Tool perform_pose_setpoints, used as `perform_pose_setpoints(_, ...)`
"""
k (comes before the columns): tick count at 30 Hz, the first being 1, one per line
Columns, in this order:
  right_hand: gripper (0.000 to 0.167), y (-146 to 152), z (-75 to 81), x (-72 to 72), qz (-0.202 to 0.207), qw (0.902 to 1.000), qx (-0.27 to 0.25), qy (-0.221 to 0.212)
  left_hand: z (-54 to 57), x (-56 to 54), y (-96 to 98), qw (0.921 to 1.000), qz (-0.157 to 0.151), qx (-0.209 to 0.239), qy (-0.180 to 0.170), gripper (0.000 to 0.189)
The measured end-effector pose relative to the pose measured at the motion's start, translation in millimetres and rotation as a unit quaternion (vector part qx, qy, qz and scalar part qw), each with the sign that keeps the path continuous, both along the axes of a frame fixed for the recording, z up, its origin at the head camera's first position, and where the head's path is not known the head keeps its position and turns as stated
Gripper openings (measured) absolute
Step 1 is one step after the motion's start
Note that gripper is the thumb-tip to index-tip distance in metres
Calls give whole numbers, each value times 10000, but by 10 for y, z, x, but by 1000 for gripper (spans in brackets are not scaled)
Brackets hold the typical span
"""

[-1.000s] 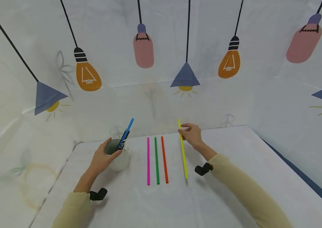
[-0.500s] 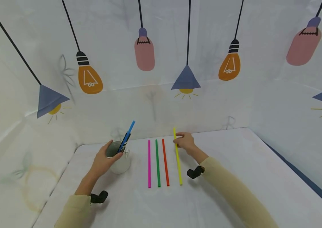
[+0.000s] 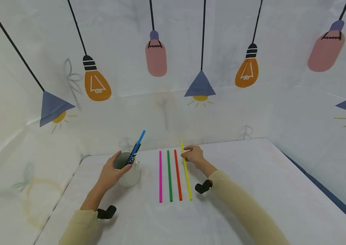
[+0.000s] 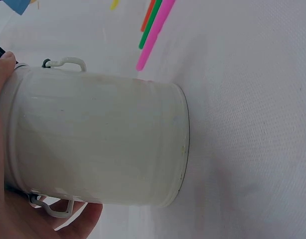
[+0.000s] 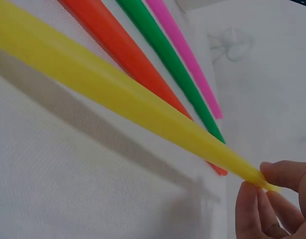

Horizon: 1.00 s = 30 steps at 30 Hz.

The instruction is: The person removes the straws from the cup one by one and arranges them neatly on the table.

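Note:
My left hand (image 3: pixel 110 173) grips the small white pail (image 4: pixel 100 137) round its upper part, thumb on the near side. A blue straw (image 3: pixel 140 136) and black-and-white patterned sticks (image 3: pixel 133 153) lean out of the pail, their lower ends hidden inside. My right hand (image 3: pixel 195 156) pinches a yellow straw (image 5: pixel 118 99) near its far end between thumb and fingertips. That straw is tilted, its far end raised off the table with a shadow beneath. Left of it lie a red straw (image 3: pixel 178 177), a green straw (image 3: pixel 169 177) and a pink straw (image 3: pixel 160 177), roughly parallel.
All this is on a white-covered table (image 3: pixel 148 224), with a white wall sheet (image 3: pixel 173 112) printed with lamps and bulbs rising behind its far edge. Black wrist devices (image 3: pixel 204 186) sit at both cuffs. The pail carries small side handles (image 4: pixel 68 62).
My right hand has moved left with the yellow straw, bringing it close beside the red one. My left hand and the pail have stayed in place.

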State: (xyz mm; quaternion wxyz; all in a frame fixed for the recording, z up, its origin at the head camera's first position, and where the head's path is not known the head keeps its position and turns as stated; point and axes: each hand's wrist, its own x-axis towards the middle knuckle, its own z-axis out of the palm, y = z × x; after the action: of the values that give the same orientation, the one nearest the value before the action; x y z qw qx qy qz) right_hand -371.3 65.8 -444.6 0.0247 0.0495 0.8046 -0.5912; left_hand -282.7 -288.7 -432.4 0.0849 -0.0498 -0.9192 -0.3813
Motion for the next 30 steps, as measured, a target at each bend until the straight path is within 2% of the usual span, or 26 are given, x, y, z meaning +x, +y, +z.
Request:
perform_pose_setpoints(10, 32, -87, -91, -64, -364, 9976, 553, -227, -4, 2, 1, 10000, 28, 31, 20, 95)
perform_pose_setpoints(30, 32, -85, -247, -100, -351, 9933, 1075, -237, -37, -2, -16, 9999, 71, 94, 11, 96)
